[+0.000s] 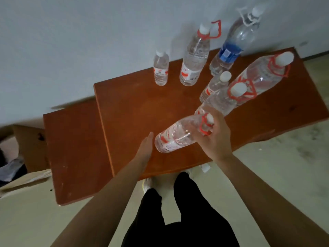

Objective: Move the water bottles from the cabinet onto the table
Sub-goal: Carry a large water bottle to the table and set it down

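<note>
Gripping bottle (174,138) by neck, your right hand (213,138) tilts it over table (133,104) | left hand (146,148) flat, empty, likely ready to steady

blurred top of blue-label bottle (229,49)

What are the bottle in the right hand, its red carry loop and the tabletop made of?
The bottle in the right hand: clear glossy plastic; see-through, highlights glint.
The carry loop: red plastic, probably flexible; thin band round the neck.
The tabletop: reddish-brown wood or wood-look laminate, satin; soft sheen, grain too blurred to tell.
</note>
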